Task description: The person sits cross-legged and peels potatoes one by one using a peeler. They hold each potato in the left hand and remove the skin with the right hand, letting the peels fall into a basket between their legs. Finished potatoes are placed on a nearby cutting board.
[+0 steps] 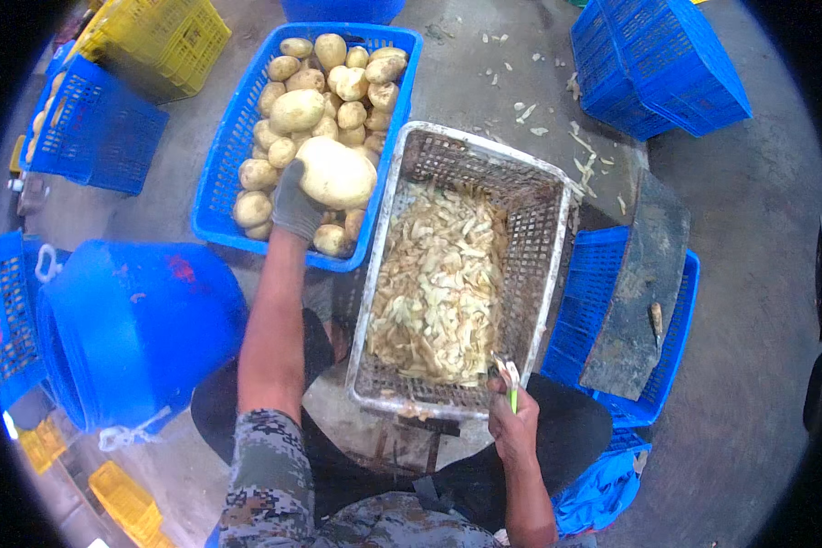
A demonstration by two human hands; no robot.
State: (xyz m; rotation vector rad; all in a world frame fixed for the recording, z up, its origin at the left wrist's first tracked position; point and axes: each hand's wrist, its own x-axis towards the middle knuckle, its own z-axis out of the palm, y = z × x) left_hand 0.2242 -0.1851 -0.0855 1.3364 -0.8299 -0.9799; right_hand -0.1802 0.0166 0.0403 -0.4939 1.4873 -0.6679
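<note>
My left hand [297,207], in a grey knit glove, grips a large pale peeled potato [338,174] over a blue plastic crate [212,161]. Many potatoes [253,209] fill that crate, and another big pale one [297,111] lies on top, farther back. A peeler [511,383] with a green part on its handle is in my bare right hand [512,419]. That hand is over the near right corner of a white-rimmed plastic crate [467,135]. Peelings [445,288] cover the bottom of this crate, whose inner walls are dirty.
To the right, a dark board [633,301] with a wooden-handled tool [656,322] lies across a blue crate [582,274]. Stacked blue crates [651,61] stand beyond it. On the left are a blue barrel [151,322] and a yellow crate [171,48]. Scraps [586,164] litter the concrete floor.
</note>
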